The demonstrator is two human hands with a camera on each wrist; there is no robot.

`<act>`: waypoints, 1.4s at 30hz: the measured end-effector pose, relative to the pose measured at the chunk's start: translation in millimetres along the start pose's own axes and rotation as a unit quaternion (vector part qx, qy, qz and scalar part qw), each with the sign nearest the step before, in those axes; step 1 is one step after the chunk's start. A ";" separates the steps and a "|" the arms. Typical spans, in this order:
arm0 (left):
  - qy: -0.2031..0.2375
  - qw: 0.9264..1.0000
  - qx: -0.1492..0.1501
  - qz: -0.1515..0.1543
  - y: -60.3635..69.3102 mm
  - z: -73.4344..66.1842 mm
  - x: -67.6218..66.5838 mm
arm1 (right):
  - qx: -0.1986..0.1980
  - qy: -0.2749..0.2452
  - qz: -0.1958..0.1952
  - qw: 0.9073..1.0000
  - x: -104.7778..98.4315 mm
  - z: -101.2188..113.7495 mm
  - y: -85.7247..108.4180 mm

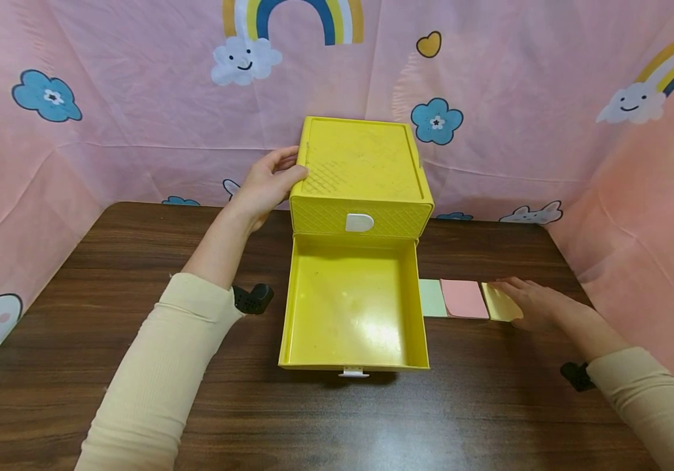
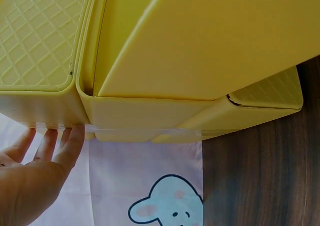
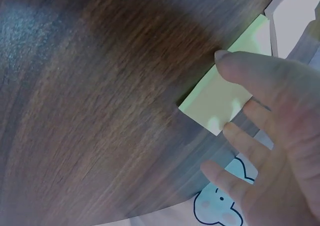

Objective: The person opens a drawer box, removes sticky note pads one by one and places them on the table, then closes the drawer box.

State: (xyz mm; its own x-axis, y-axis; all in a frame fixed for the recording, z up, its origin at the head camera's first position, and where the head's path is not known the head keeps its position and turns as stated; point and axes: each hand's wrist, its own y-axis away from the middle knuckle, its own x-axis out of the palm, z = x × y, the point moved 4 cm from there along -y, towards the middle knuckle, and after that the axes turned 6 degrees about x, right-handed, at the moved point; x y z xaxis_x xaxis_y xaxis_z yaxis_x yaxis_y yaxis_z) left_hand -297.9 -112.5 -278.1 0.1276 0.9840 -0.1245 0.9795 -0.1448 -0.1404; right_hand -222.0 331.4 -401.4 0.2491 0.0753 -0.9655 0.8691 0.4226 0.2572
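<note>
A yellow two-drawer box [image 1: 363,157] stands at the back of the table, its lower drawer [image 1: 345,294] pulled out and bare inside. My left hand [image 1: 266,186] rests against the box's left side, thumb at the top edge; in the left wrist view its fingers [image 2: 72,146] touch the side wall. To the right of the drawer, a green sticky note pad [image 1: 433,297], a pink one [image 1: 464,299] and a yellow one [image 1: 498,304] lie in a row. Over the yellow pad is my right hand [image 1: 540,306], thumb at one edge and fingers extended by the opposite edge.
The dark wooden table [image 1: 243,405] spreads around the box. Behind and beside it hangs a pink cloth [image 1: 166,111] with rainbows, clouds and flowers. The upper drawer is closed, with a white tab [image 1: 359,222]. Another white handle [image 1: 353,373] sits on the pulled-out drawer's front.
</note>
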 end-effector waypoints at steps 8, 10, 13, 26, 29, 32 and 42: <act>0.002 1.000 0.000 -0.002 -0.4 0.2 0.1 | 0.009 0.002 0.007 1.000 -0.5 1.0 0.8; 0.001 1.000 -0.002 -0.003 -0.5 0.2 0.4 | 0.007 0.001 0.008 1.000 -0.7 1.2 0.3; 0.001 1.000 -0.003 -0.003 -0.5 0.1 0.1 | 0.002 0.001 0.004 1.000 -0.8 1.3 -0.6; 0.001 1.000 -0.007 -0.003 -1.3 1.4 -0.4 | -0.011 -0.001 -0.010 1.000 -1.4 4.0 -2.6; 0.002 1.000 -0.007 -0.003 -0.9 1.1 -0.2 | -0.012 -0.004 -0.010 1.000 -1.9 4.5 -2.4; 0.003 1.000 -0.007 -0.004 -0.4 1.0 0.0 | -0.010 -0.003 -0.009 1.000 -1.9 4.3 -2.8; -0.005 1.000 -0.003 0.001 1.2 0.1 -0.4 | -0.001 -0.002 -0.005 1.000 -1.9 4.1 -3.4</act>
State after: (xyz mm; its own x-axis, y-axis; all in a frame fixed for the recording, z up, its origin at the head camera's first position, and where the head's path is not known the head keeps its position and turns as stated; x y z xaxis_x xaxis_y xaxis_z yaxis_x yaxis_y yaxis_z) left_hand -296.7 -113.1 -278.3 0.1279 0.9826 -0.1343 0.9802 -0.1459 -0.1338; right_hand -223.6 326.1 -400.3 0.2420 0.0680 -0.9679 0.8710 0.4244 0.2476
